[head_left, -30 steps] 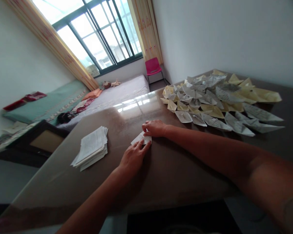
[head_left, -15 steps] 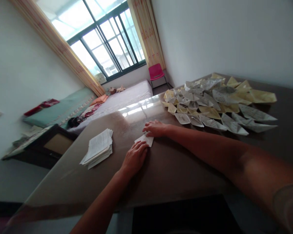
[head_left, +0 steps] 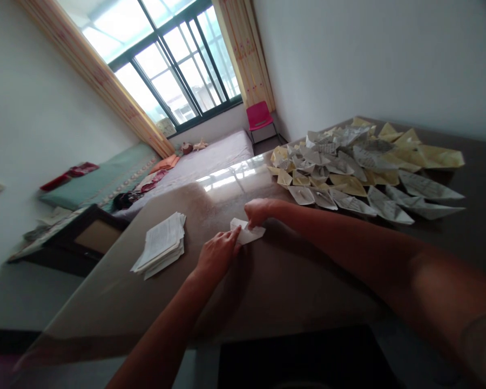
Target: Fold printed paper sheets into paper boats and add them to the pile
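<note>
A small folded sheet of white paper (head_left: 252,235) lies on the brown table between my hands, its near right part opened into a flap. My left hand (head_left: 219,249) grips the paper's left end, with the fingers over it and the thumb side low. From the far side, my right hand (head_left: 260,211) is curled, its fingertips pinching down at the paper's middle; the palm side is hidden. Left of my hands sits a stack of printed sheets (head_left: 162,241). Many folded paper boats (head_left: 350,185), white and yellowish, are massed to the right, beyond my right forearm.
The glossy table (head_left: 117,302) has its left edge beside a dark cabinet (head_left: 93,237). Past the far edge are a bed (head_left: 222,154) and a pink chair (head_left: 260,116), under a large window (head_left: 178,65). A white wall borders the right side.
My right hand's fingers have gone from spread flat to curled in at the paper. My left hand has shifted slightly left and up, and the paper now shows a wider, opened shape.
</note>
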The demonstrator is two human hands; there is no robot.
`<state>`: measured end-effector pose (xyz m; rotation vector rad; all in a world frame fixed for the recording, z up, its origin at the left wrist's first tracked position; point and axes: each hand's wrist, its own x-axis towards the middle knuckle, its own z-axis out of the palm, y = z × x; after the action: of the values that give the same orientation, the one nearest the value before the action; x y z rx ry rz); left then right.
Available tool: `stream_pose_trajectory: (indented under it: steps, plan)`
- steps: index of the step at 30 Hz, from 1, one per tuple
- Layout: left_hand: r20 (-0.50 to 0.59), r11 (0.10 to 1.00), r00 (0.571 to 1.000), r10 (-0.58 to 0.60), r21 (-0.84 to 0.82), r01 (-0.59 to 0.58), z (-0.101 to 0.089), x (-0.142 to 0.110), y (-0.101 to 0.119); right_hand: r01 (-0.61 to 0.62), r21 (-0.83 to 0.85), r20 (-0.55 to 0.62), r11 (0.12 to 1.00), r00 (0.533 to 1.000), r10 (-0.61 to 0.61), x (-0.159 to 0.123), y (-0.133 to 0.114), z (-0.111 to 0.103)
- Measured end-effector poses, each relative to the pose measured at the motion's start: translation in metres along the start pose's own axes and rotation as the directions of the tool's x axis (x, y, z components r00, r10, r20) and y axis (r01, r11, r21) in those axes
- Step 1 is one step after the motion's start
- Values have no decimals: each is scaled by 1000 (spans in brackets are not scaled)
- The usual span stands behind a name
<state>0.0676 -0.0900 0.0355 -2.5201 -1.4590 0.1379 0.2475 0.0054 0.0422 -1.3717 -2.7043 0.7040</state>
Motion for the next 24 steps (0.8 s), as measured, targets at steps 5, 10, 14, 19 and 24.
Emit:
stream_pose_trajectory:
  steps: [5,10,14,19,24]
  plan:
    - [-34,998,998,57,40,-56,1,3,-16,-13,16,121,1000,993,11,-1,-3,1]
    - [-71,998,996,58,24,-57,14,11,-25,-6,28,136,1000,991,2,0,-8,5]
    - [-36,999,998,53,-5,-53,16,14,-16,-20,0,24,1000,1000,20,1,-2,3]
    - [-11,999,999,-42,-2,42,7,12,10,35,-50,-260,998,965,-47,10,9,7]
    - [63,996,994,-94,4,94,1,16,17,235,-165,-260,958,926,-272,14,12,26]
